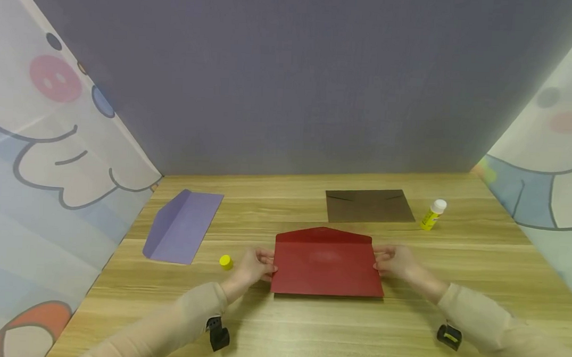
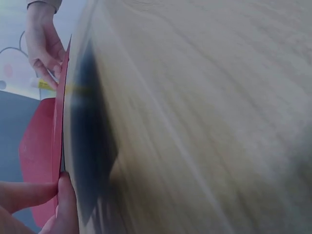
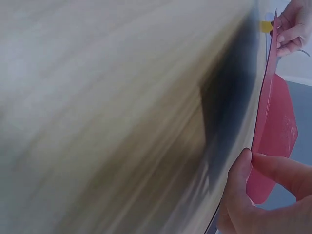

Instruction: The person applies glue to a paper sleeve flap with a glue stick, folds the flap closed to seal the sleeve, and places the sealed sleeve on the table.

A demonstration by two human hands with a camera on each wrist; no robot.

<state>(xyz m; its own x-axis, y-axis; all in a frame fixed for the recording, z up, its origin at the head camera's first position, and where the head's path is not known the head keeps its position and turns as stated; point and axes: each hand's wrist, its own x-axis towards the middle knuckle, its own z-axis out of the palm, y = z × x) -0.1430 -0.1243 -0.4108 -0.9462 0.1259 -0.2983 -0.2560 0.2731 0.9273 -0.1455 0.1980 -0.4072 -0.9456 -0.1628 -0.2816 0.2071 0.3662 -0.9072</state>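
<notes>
A red envelope (image 1: 327, 271) with its flap raised at the far side is held between both hands, a dark shadow beneath it on the table. My left hand (image 1: 254, 266) pinches its left edge between thumb and fingers. At the opposite short edge, my right hand (image 1: 397, 262) pinches it the same way. From the left wrist, the envelope (image 2: 57, 122) appears nearly edge-on, lifted off the wood. The right wrist view has thumb and finger gripping the edge of the envelope (image 3: 268, 112), its flap angled up.
A purple envelope (image 1: 185, 227) with an open flap lies at the left. Near my left hand stands a yellow cap (image 1: 226, 261). A brown envelope (image 1: 368, 206) lies at the back, beside a yellow glue stick (image 1: 433, 215) with a white end. A grey wall (image 1: 309, 94) borders the table's far edge.
</notes>
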